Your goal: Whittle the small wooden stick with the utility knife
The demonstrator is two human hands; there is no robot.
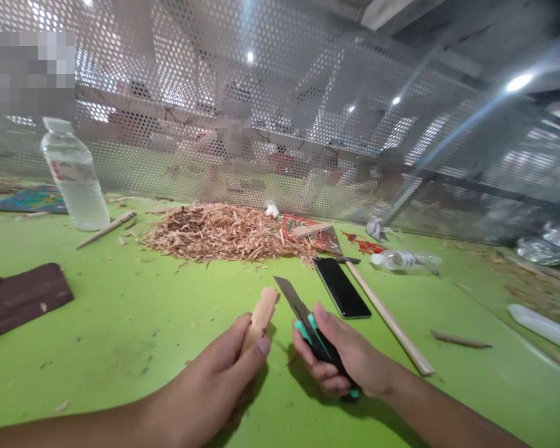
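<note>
My left hand (224, 373) is closed round a short piece of pale wood (262, 314), its notched top end sticking up between thumb and fingers. To the right, my right hand (338, 354) grips a black and teal utility knife (324, 342). The knife's blade is out and points up and to the left, a small gap from the wood. Beyond my right hand a dark phone (341, 287) lies on the green table (121, 348).
A heap of wood shavings (219, 233) lies ahead. A hammer (387, 317) rests right of the phone. An upright water bottle (77, 180) and a brown sheet (23, 298) are at left. A lying bottle (408, 261) is at right, before a perforated metal screen (280, 124).
</note>
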